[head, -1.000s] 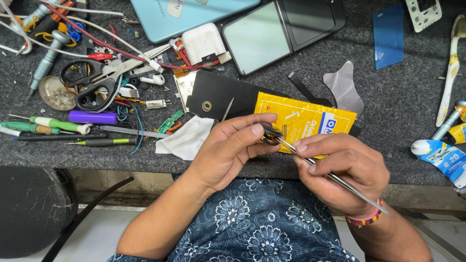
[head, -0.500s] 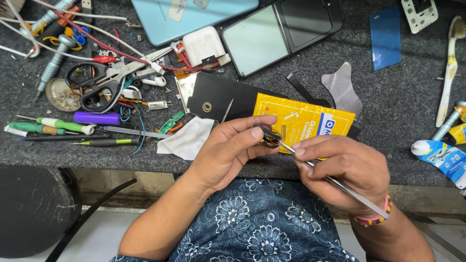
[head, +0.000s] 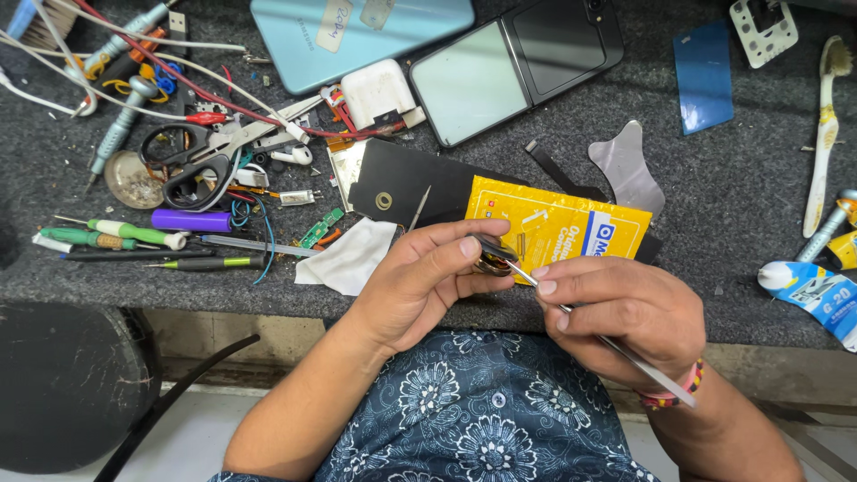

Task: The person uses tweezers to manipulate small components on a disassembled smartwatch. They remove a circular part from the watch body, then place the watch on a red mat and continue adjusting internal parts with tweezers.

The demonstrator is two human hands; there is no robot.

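My left hand (head: 420, 281) pinches a small dark component (head: 493, 259) between thumb and fingers, just above the near edge of the dark bench mat (head: 741, 178). My right hand (head: 625, 312) grips thin metal tweezers (head: 616, 344), whose tip touches the component. Both hands hover over a yellow packet (head: 558, 223) that lies on a black flat part (head: 420, 183).
A light-blue phone back (head: 357, 31) and an open foldable phone (head: 513, 62) lie at the far side. Scissors (head: 196, 156), screwdrivers (head: 134, 236), wires and small parts crowd the left. A white cloth (head: 348, 259), blue film (head: 705, 76), toothbrush (head: 821, 134) and glue tube (head: 817, 290) lie around.
Both hands have stayed over the yellow packet, with only slight shifts of the fingers and the tweezers' tip on the component.
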